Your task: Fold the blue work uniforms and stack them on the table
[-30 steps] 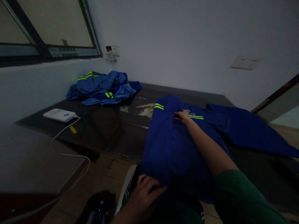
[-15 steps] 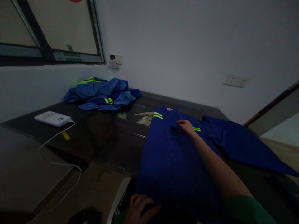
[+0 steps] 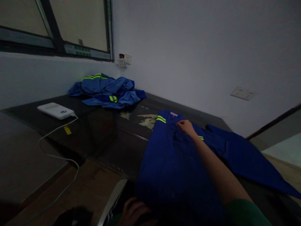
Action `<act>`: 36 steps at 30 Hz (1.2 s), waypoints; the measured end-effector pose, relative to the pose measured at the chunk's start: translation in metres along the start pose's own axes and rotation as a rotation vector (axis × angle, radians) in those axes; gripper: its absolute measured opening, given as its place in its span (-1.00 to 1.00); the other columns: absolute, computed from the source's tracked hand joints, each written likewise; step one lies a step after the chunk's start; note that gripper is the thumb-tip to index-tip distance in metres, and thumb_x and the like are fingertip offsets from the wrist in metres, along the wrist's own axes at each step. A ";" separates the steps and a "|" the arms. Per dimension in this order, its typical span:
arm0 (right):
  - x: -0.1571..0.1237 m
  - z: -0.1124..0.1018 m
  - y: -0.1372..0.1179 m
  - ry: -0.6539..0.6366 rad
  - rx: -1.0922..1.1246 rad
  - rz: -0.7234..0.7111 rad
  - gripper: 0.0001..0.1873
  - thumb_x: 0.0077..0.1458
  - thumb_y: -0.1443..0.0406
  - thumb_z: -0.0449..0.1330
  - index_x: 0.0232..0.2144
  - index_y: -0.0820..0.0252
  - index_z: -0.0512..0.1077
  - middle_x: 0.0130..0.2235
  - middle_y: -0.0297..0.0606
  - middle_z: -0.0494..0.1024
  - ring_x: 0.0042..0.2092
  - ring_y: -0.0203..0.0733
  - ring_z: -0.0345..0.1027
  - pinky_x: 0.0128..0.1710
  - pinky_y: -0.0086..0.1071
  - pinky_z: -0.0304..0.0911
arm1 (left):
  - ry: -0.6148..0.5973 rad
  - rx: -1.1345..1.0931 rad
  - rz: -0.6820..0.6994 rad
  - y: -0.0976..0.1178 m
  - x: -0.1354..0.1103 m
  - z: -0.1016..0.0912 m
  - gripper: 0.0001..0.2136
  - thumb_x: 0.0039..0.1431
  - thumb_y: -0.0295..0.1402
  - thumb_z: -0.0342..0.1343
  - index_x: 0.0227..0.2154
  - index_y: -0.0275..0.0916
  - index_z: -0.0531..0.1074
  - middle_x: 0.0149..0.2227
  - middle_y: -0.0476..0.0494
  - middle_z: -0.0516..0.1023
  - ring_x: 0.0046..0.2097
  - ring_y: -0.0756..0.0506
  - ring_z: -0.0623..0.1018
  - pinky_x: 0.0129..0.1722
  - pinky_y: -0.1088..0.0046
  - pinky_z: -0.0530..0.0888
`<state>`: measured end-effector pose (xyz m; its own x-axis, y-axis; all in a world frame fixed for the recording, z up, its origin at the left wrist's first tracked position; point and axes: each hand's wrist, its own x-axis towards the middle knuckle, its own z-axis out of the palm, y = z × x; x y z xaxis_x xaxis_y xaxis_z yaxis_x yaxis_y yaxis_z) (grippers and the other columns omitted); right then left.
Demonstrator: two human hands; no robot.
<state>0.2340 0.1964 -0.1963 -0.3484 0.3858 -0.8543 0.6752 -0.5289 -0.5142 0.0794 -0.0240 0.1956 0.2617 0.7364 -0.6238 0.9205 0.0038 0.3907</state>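
Observation:
A dark blue work shirt (image 3: 174, 169) with yellow-green reflective stripes lies spread on the dark table (image 3: 113, 138), its hem hanging over the near edge. My right hand (image 3: 185, 126) reaches far out and rests near the collar, fingers curled and pinching the fabric. My left hand (image 3: 134, 213) sits at the bottom of the view on the shirt's lower hem, fingers curled round the cloth. One sleeve (image 3: 244, 160) stretches away to the right.
A heap of lighter blue garments (image 3: 108, 91) with reflective stripes lies at the table's far left corner. A white device (image 3: 55, 110) with a white cable (image 3: 63, 157) sits on the left. Wall sockets (image 3: 242, 93) and a window (image 3: 58, 25) are behind.
My right hand has shifted slightly up the shirt towards the collar. My left hand has dropped lower in view, and the camera has tilted.

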 end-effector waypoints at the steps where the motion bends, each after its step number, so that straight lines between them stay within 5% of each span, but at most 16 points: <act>1: 0.007 0.004 -0.006 0.011 -0.007 -0.023 -0.71 0.12 0.29 0.10 -0.20 0.24 0.58 -0.31 -0.17 0.61 -0.22 -0.14 0.49 -0.17 -0.39 0.29 | 0.005 -0.026 -0.003 0.000 -0.003 -0.004 -0.70 0.14 -0.19 0.19 -0.04 0.06 0.45 -0.18 -0.05 0.57 -0.11 -0.09 0.51 -0.07 0.37 0.48; 3: 0.020 0.015 -0.014 0.033 -0.027 -0.093 -0.66 0.16 0.26 0.10 -0.07 0.20 0.52 -0.05 -0.12 0.55 0.00 -0.10 0.40 0.03 -0.33 0.22 | 0.053 -0.099 -0.130 -0.001 -0.009 -0.012 -0.63 0.12 -0.22 0.18 0.02 0.02 0.40 -0.07 -0.12 0.53 -0.02 -0.15 0.49 -0.02 0.26 0.46; 7: 0.031 0.050 -0.007 0.010 -0.133 -0.222 -0.49 0.19 0.10 0.10 0.15 0.13 0.35 0.25 -0.05 0.25 0.27 0.04 0.07 0.23 -0.08 0.00 | 0.165 -0.317 -0.766 -0.005 -0.003 -0.015 -0.51 0.13 -0.20 0.14 0.11 -0.22 0.29 0.08 -0.32 0.43 0.10 -0.23 0.45 0.04 0.13 0.43; 10: 0.027 0.073 0.009 -0.040 -0.191 -0.197 -0.36 0.22 0.00 0.02 0.27 0.05 0.14 0.34 -0.08 0.04 0.34 0.15 -0.16 0.24 0.12 -0.10 | 0.102 -0.522 -0.972 -0.006 0.018 -0.010 -0.44 0.05 -0.13 0.18 0.09 -0.29 0.32 0.07 -0.34 0.46 0.09 -0.27 0.46 0.08 0.11 0.39; 15: 0.025 0.086 0.023 -0.010 -0.212 -0.172 -0.31 0.25 -0.07 -0.10 0.33 0.05 0.00 0.37 -0.11 -0.04 0.37 0.14 -0.29 0.24 0.18 -0.14 | -0.032 -0.765 -0.990 0.003 0.039 -0.021 -0.65 0.10 -0.13 0.12 -0.16 -0.27 0.50 -0.12 -0.22 0.60 -0.06 -0.21 0.55 0.00 0.25 0.44; 22: 0.022 0.082 0.018 -0.032 -0.201 -0.145 -0.32 0.26 -0.07 -0.14 0.32 0.05 0.02 0.37 -0.15 -0.03 0.37 0.12 -0.30 0.26 0.13 -0.19 | 0.024 -0.784 -1.090 0.011 0.022 -0.050 -0.61 -0.09 -0.01 0.26 -0.41 -0.24 0.38 -0.41 -0.10 0.52 -0.32 -0.14 0.53 -0.31 0.38 0.48; 30: 0.016 0.080 0.017 0.022 -0.186 -0.177 -0.37 0.28 -0.03 -0.15 0.30 0.05 0.08 0.36 -0.20 0.00 0.37 0.06 -0.30 0.27 0.07 -0.15 | 0.037 -0.723 -1.082 0.005 0.018 -0.046 -0.53 -0.04 0.13 0.16 -0.46 -0.27 0.44 -0.44 -0.11 0.50 -0.32 -0.13 0.53 -0.28 0.41 0.47; 36: 0.013 0.079 0.015 0.001 -0.223 -0.177 -0.40 0.29 -0.01 -0.14 0.29 0.03 0.08 0.35 -0.19 0.03 0.37 0.04 -0.28 0.25 0.07 -0.12 | 0.186 -0.566 -1.155 -0.001 0.001 -0.060 -0.45 -0.14 0.24 0.14 -0.48 -0.22 0.52 -0.43 -0.12 0.58 -0.28 -0.19 0.57 -0.27 0.41 0.54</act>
<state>0.1877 0.1338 -0.2212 -0.4732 0.4577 -0.7527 0.7305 -0.2736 -0.6256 0.0613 0.0173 0.2344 -0.6814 0.1974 -0.7048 0.3238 0.9449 -0.0485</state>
